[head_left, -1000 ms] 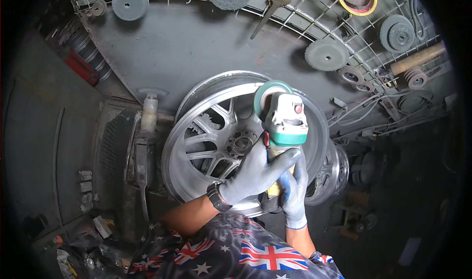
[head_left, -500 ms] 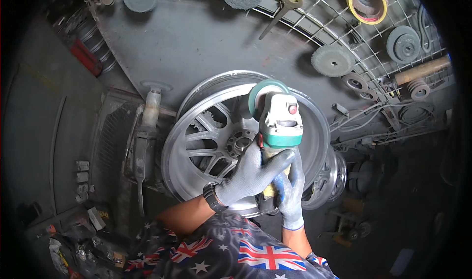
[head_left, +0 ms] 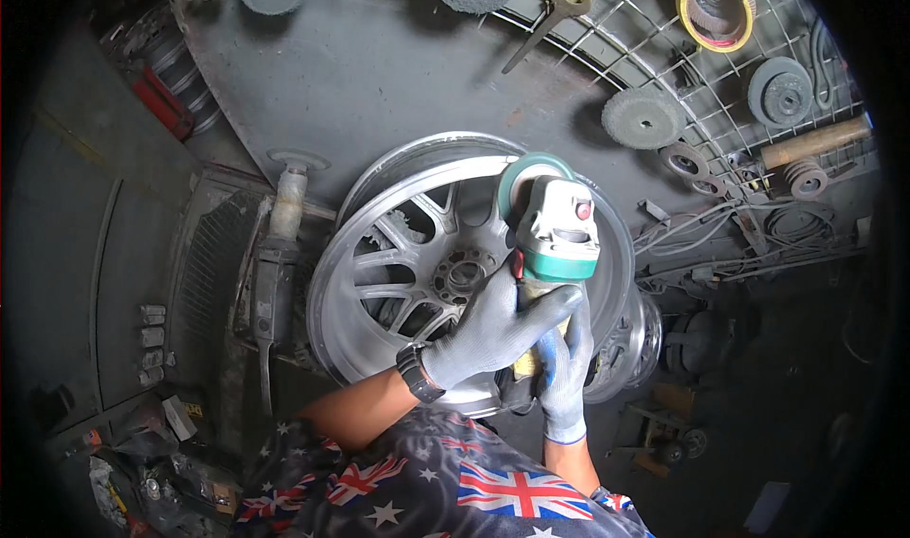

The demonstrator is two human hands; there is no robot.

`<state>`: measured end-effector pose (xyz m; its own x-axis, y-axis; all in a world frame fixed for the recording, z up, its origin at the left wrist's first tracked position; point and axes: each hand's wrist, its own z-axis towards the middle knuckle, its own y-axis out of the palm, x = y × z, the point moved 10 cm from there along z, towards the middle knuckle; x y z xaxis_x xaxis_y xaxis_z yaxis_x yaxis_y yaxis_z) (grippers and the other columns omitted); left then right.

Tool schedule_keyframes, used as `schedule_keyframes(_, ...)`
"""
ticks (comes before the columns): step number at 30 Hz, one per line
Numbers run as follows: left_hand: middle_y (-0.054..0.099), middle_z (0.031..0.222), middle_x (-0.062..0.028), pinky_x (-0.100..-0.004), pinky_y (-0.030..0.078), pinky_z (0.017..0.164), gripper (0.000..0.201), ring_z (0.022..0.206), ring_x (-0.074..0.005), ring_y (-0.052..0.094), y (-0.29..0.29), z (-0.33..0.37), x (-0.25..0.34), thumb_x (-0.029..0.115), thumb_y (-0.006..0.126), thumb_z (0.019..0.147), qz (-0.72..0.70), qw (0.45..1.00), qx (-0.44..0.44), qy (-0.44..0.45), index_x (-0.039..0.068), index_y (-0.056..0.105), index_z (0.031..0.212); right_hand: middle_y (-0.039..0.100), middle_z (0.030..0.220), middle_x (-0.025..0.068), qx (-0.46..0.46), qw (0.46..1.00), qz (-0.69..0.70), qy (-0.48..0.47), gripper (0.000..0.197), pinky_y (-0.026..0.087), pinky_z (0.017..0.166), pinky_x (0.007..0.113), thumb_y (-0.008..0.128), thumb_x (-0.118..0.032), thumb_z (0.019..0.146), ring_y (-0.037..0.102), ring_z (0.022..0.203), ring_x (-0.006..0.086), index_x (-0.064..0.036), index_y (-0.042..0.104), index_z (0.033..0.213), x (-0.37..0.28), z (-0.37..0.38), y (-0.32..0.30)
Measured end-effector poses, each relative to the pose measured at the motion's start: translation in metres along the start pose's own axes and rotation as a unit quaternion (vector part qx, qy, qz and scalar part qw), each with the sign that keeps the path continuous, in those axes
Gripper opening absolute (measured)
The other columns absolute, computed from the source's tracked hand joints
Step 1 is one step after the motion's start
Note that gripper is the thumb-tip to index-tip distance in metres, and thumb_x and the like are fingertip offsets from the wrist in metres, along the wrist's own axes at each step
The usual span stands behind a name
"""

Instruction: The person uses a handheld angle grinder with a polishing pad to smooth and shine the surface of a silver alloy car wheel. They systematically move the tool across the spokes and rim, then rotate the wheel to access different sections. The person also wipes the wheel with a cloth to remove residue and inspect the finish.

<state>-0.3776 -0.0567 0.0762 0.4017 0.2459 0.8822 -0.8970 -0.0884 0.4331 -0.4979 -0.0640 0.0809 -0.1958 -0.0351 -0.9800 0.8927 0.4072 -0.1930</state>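
Observation:
A silver multi-spoke alloy wheel [head_left: 474, 244] sits tilted in front of me, its face and hub toward me. Over the right part of its face is an angle grinder [head_left: 559, 230], white and green with a red button. Its green disc [head_left: 513, 180] lies at the wheel's upper rim; whether it touches the metal I cannot tell. My left hand [head_left: 488, 334], in a grey glove, is closed around the grinder's body just below the green band. Lower down, my right hand [head_left: 567, 372], gloved in grey and blue, grips the handle end, its fingers partly hidden.
A wire rack [head_left: 706, 88] along the back carries several grey abrasive wheels and a yellow-rimmed ring [head_left: 716, 12]. Left of the wheel stands a machine [head_left: 277, 291] with a spindle. Cables [head_left: 801, 220] lie at right, and a wheeled stand [head_left: 664, 429] is on the floor.
Both hands have carried the grinder a little to the right, its disc moving along the upper rim. The alloy wheel appears slightly farther left in view. My grip looks the same.

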Motion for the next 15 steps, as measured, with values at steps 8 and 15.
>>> schedule_keyframes(8,0.067,0.119,-0.0114,-0.0332,0.051,0.095,0.037,0.108,-0.0158,0.064,-0.008,-0.008,-0.001,0.015,0.066,0.1,-0.003,1.0,0.026,-0.012,-0.002,0.058,0.132,0.055,0.143,0.0207,-0.029,0.998,-0.044,-0.033,0.075,0.041,0.109,0.036,0.067,-0.021,0.093,0.054,0.13,0.0252,0.0065,0.034,0.154,-0.013,0.003,0.009)
schedule_keyframes(15,0.069,0.114,-0.0096,-0.0327,0.053,0.09,0.035,0.102,-0.014,0.065,-0.005,-0.003,-0.001,0.015,0.066,0.1,0.039,0.999,0.001,-0.011,-0.002,0.059,0.13,0.055,0.141,0.0195,-0.015,0.999,-0.015,-0.031,0.069,0.043,0.107,0.036,0.062,-0.019,0.097,0.056,0.126,0.0243,0.0062,0.033,0.154,-0.008,-0.001,0.008)
